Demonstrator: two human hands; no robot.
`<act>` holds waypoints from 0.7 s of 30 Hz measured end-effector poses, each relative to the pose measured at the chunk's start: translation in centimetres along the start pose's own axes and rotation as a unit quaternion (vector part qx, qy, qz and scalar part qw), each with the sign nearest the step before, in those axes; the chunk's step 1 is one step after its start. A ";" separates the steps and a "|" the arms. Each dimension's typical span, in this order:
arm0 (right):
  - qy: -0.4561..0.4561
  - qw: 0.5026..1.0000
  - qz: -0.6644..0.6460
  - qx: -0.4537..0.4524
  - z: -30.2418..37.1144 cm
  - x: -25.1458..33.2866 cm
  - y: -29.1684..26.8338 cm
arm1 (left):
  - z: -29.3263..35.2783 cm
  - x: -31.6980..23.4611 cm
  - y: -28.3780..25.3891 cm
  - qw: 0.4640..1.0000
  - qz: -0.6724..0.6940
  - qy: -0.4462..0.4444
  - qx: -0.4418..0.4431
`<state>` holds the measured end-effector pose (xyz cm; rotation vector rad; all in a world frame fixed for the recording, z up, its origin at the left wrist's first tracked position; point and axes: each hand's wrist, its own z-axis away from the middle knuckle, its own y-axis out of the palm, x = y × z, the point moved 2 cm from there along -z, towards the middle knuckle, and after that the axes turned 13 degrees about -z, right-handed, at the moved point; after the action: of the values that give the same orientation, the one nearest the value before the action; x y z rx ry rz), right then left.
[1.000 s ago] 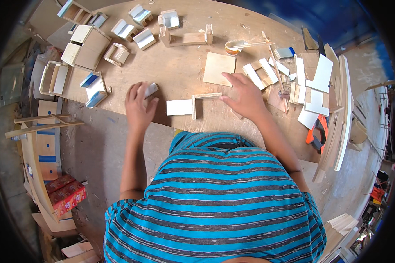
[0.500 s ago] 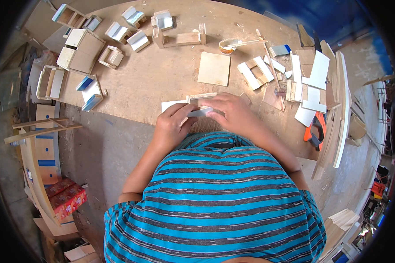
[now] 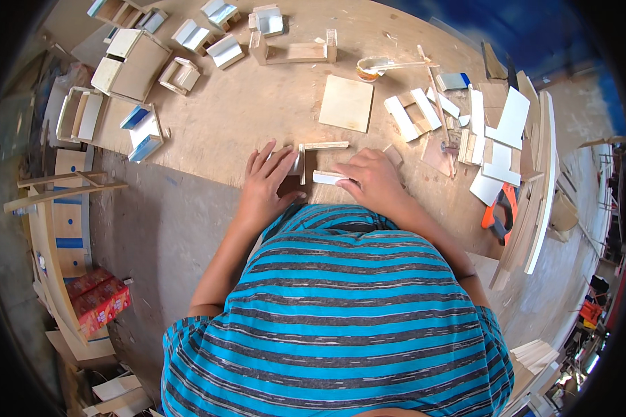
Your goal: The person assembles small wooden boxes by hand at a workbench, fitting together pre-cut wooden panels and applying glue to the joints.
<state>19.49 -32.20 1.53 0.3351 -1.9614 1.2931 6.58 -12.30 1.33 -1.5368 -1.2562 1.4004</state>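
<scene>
Near the table's front edge stands a small L-shaped wooden frame (image 3: pixel 325 146), its long strip running to the right. My left hand (image 3: pixel 264 179) is beside its left end, fingers spread, partly covering a white-faced piece there; whether the fingertips touch it is hard to see. A short white wooden strip (image 3: pixel 325 178) is pinched between thumb and fingers of my right hand (image 3: pixel 373 179). The strip is close to the frame's upright piece but apart from it. Beyond my right hand lies a small flat wood scrap (image 3: pixel 392 154).
A square plywood panel (image 3: pixel 346 103) lies ahead, with a glue bowl (image 3: pixel 373 68) and stick behind it. Small wooden furniture-like pieces (image 3: pixel 181 75) stand at the far left. White offcuts (image 3: pixel 495 149) and an orange-handled saw (image 3: pixel 499 214) are at the right.
My left hand has opened and drawn away from the frame. My right hand has moved slightly right and down with the white strip, separating it from the frame.
</scene>
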 end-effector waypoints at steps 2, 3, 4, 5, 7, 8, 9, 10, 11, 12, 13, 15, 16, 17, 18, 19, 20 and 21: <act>0.000 1.000 0.008 0.002 -0.2 0.3 0.2 | 0.0 0.0 0.3 1.000 0.001 0.000 -0.005; -0.009 1.000 0.008 -0.016 -0.4 0.7 0.0 | 0.0 0.0 0.3 1.000 0.003 0.002 -0.009; -0.017 0.999 0.008 -0.034 -0.5 1.0 -0.2 | -0.1 0.0 0.3 1.000 0.003 0.002 -0.010; -0.017 0.999 0.008 -0.034 -0.5 1.0 -0.4 | -0.1 -0.1 0.3 1.000 0.006 0.000 -0.013; -0.024 1.000 0.001 0.009 -0.5 0.8 -0.6 | 0.0 -0.1 0.3 1.000 0.009 -0.002 -0.016; -0.024 1.000 0.002 0.008 -0.4 0.6 -0.5 | 0.1 -0.1 0.4 1.000 0.008 -0.005 -0.017; -0.018 1.000 -0.002 0.008 -0.3 0.3 -0.3 | 0.0 -0.1 0.4 1.000 0.006 -0.007 -0.018; -0.012 1.000 -0.006 0.009 -0.3 0.1 -0.1 | 0.0 -0.1 0.4 1.000 0.006 -0.006 -0.018; -0.012 1.000 -0.006 0.008 -0.3 0.1 -0.1 | -0.1 -0.2 0.4 1.000 0.005 -0.007 -0.018; -0.014 1.000 0.003 0.008 -0.4 0.2 -0.2 | -0.1 -0.2 0.3 1.000 0.003 -0.008 -0.018; -0.016 1.000 0.012 0.007 -0.5 0.3 -0.3 | -0.1 -0.1 0.3 1.000 0.003 -0.007 -0.018; -0.011 1.000 0.024 0.005 -0.4 0.5 -0.8 | -0.1 0.0 0.3 1.000 0.008 -0.011 -0.018; -0.005 0.999 0.037 0.004 -0.3 0.5 -1.1 | -0.1 0.1 0.3 1.000 0.008 -0.011 -0.018; -0.004 0.999 0.037 0.004 -0.2 0.2 -1.3 | -0.1 0.2 0.3 1.000 0.006 -0.013 -0.019; -0.016 0.998 0.058 -0.002 -0.1 -0.1 -1.7 | 0.0 0.3 0.3 1.000 0.004 -0.015 -0.019; -0.028 0.996 0.079 -0.008 -0.1 -0.4 -1.9 | -0.1 0.4 0.3 1.000 0.004 -0.014 -0.019; -0.027 0.996 0.080 -0.008 -0.1 -0.5 -2.1 | -0.1 0.5 0.3 1.000 0.005 -0.011 -0.022; -0.037 0.997 0.066 -0.011 -0.2 -0.5 -2.3 | -0.1 0.5 0.3 1.000 0.006 -0.008 -0.026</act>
<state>21.25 -33.15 2.74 0.2495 -2.0893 1.3584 6.74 -11.89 0.91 -1.5729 -1.3037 1.3997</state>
